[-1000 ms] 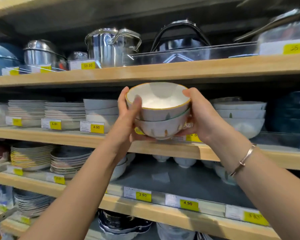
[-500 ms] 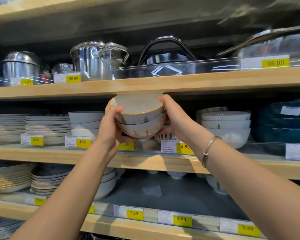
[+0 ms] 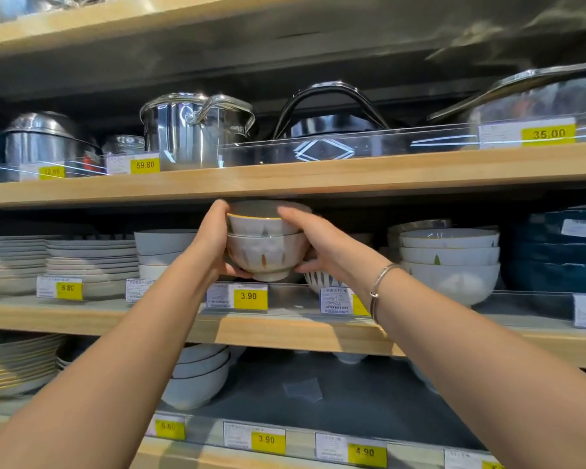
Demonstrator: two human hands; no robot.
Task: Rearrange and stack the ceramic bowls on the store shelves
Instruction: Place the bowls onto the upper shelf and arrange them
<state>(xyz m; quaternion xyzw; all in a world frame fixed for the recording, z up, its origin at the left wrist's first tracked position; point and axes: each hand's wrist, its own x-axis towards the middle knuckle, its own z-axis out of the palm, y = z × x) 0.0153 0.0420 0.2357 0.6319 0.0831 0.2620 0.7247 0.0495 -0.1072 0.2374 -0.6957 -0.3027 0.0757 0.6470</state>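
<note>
On the left of the middle wooden shelf (image 3: 285, 330) sit stacks of flat plates (image 3: 92, 258) beside pale bowls (image 3: 163, 248). At the center, a left hand (image 3: 214, 245) and right hand (image 3: 322, 245) cup two nested ceramic bowls (image 3: 266, 245) from either side, fingers curled closed around them, just above a 3.90 price tag (image 3: 250, 296) and under the upper shelf. A bracelet (image 3: 379, 282) circles the right wrist. Further right stands a stack of larger white bowls (image 3: 450, 262).
</note>
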